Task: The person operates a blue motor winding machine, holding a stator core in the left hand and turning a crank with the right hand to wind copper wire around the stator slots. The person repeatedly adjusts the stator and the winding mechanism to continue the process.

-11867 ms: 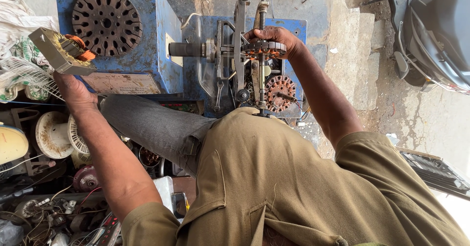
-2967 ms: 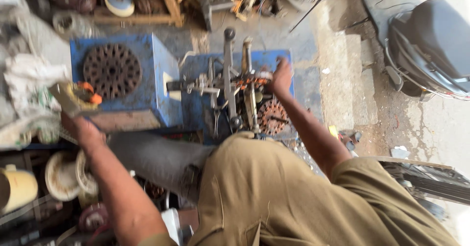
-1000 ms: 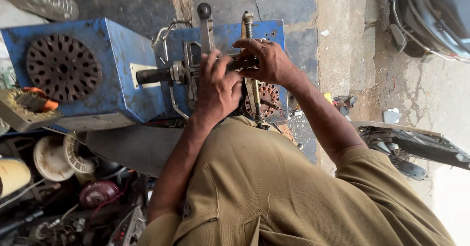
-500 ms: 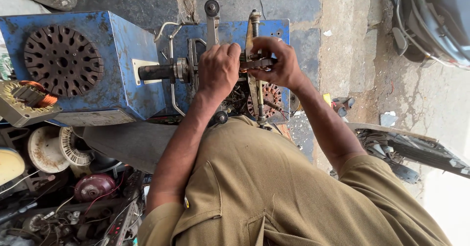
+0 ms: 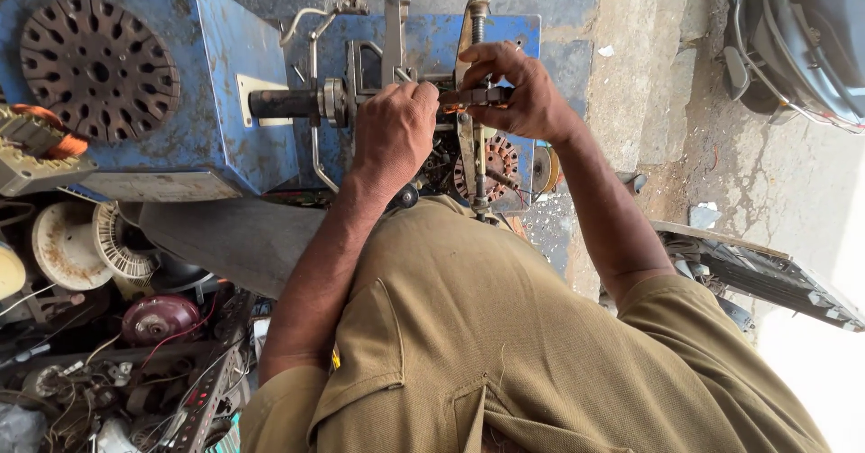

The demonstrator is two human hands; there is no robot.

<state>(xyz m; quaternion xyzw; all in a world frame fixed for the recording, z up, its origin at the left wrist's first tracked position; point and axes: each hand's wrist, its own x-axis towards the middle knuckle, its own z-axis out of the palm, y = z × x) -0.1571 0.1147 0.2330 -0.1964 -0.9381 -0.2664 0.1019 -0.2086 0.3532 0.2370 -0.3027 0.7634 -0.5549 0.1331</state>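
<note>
A: Nearest, what's the left hand (image 5: 395, 133) doing?
B: Its fingers are curled down on the winding machine's (image 5: 423, 92) horizontal shaft (image 5: 293, 103), apparently steadying it.
A: And the right hand (image 5: 518, 88)?
B: Pinched on the dark bar (image 5: 478, 97) beside the upright threaded rod (image 5: 478, 34).
A: Room?
B: Tight: blue box (image 5: 194, 101) left, open concrete floor (image 5: 649, 65) right.

Cracked concrete floor (image 5: 793, 173) in bright daylight; dark scooter (image 5: 802, 38) at edge; heap of motor scrap (image 5: 99, 327) opposite.
</note>
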